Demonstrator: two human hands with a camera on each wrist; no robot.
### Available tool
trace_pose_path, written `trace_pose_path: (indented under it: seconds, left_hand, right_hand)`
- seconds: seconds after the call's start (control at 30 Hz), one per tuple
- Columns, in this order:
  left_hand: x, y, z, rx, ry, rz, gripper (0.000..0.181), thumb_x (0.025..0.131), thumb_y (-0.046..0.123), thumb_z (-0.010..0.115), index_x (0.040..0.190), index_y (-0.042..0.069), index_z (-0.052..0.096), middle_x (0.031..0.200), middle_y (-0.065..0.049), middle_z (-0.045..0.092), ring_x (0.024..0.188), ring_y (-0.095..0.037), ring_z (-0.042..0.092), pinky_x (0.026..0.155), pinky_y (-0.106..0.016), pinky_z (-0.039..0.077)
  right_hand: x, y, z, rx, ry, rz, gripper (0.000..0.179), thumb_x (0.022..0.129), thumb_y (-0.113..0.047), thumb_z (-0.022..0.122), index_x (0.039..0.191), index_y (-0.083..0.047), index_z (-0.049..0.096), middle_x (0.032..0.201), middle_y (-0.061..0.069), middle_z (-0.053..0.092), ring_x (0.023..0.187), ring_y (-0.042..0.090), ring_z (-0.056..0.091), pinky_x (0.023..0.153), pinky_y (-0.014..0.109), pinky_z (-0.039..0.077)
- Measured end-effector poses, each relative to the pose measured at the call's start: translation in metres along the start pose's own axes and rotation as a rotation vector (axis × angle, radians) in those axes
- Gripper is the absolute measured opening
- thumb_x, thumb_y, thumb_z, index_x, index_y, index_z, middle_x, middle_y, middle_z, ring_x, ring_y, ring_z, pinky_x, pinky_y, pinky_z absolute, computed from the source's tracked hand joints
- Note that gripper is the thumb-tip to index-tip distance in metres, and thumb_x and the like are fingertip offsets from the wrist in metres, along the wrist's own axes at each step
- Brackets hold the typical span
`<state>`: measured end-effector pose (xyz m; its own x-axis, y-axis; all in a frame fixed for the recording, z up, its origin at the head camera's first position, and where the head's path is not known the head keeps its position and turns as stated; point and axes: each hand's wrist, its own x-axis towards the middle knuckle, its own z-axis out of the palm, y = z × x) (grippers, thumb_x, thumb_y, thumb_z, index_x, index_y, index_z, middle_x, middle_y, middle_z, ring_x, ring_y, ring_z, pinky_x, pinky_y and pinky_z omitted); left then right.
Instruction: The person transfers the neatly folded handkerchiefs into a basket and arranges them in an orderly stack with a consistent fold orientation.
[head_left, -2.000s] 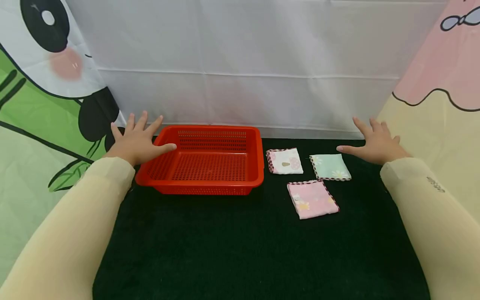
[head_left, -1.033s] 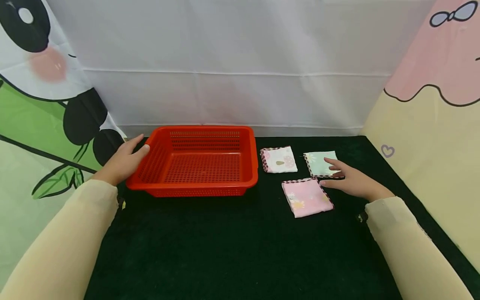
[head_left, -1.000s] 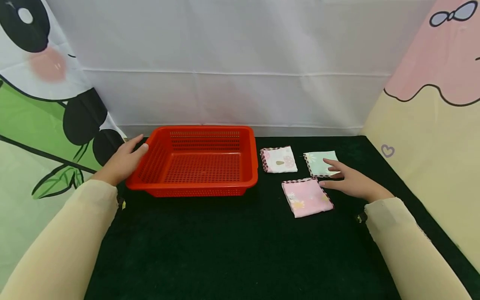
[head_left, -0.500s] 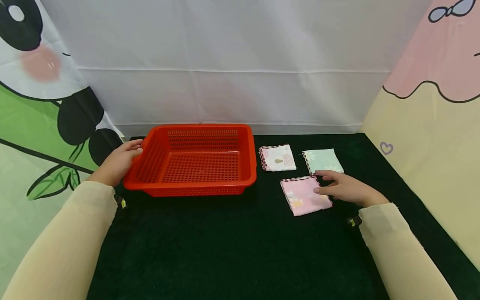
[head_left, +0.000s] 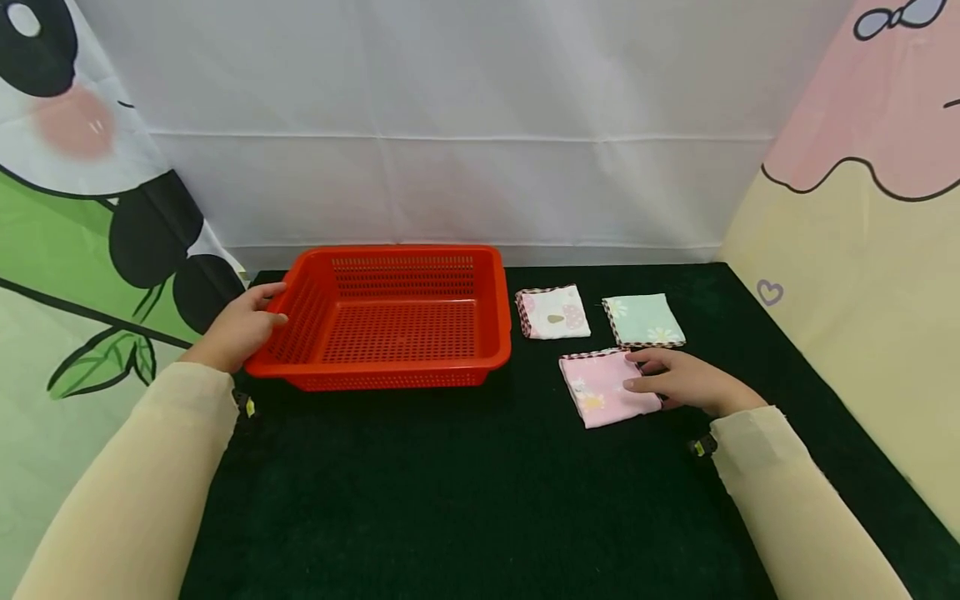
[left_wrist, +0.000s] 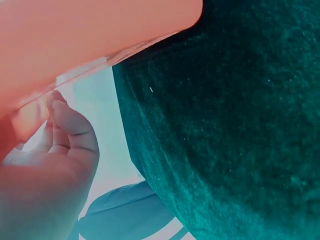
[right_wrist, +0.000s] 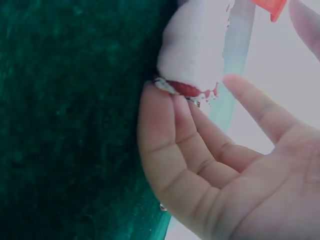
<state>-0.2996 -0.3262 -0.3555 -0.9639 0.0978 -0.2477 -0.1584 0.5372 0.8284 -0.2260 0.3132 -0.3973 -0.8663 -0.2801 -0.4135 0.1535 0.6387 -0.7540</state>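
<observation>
My left hand [head_left: 236,327] grips the left rim of a red plastic basket [head_left: 375,367], which is slotted and holds nothing. In the left wrist view, the curled fingers [left_wrist: 75,125] meet the basket's edge, their tips partly hidden behind it. My right hand [head_left: 693,382] is at the right edge of a folded pink handkerchief [head_left: 603,392] with flowers and checked trim. Seen from the right wrist, several fingertips [right_wrist: 157,105] touch the handkerchief's edge low by the table, while the thumb stands apart from it. The fingers are loosely bent.
Behind the pink handkerchief lie a folded white one [head_left: 555,312] and a folded mint green one [head_left: 645,321]. A dark green cloth [head_left: 420,492] covers the table. A white curtain [head_left: 450,125] hangs at the back, with cartoon-printed cloths at both sides.
From spread wide and raised, both hands have come down: the left onto the basket's left rim, the right leftward past the green handkerchief to the pink one's edge. The camera view has shifted slightly.
</observation>
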Motion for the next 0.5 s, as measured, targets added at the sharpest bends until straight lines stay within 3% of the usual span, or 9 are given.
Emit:
trace_pose_path:
  seconds: [0.23, 0.5]
  left_hand:
    - [-0.0004, -0.0001, 0.0003, 0.012, 0.0, -0.004, 0.073, 0.108, 0.015, 0.047, 0.168, 0.021, 0.005, 0.16, -0.027, 0.026, 0.135, -0.049, 0.041, 0.094, -0.049, 0.056]
    - [0.0004, -0.0016, -0.0012, -0.003, -0.014, -0.014, 0.073, 0.109, 0.017, 0.046, 0.168, 0.023, 0.003, 0.163, -0.027, 0.023, 0.135, -0.05, 0.041, 0.094, -0.051, 0.056]
  right_hand:
    - [0.0038, 0.0052, -0.0017, 0.105, -0.005, 0.016, 0.074, 0.095, -0.019, 0.074, 0.158, -0.006, 0.036, 0.153, 0.03, 0.032, 0.124, 0.04, 0.046, 0.098, 0.048, 0.054]
    - [0.0098, 0.0048, -0.0052, 0.304, -0.027, 0.05, 0.065, 0.103, -0.02, 0.064, 0.159, -0.005, 0.035, 0.151, 0.023, 0.031, 0.115, 0.033, 0.046, 0.09, 0.039, 0.054]
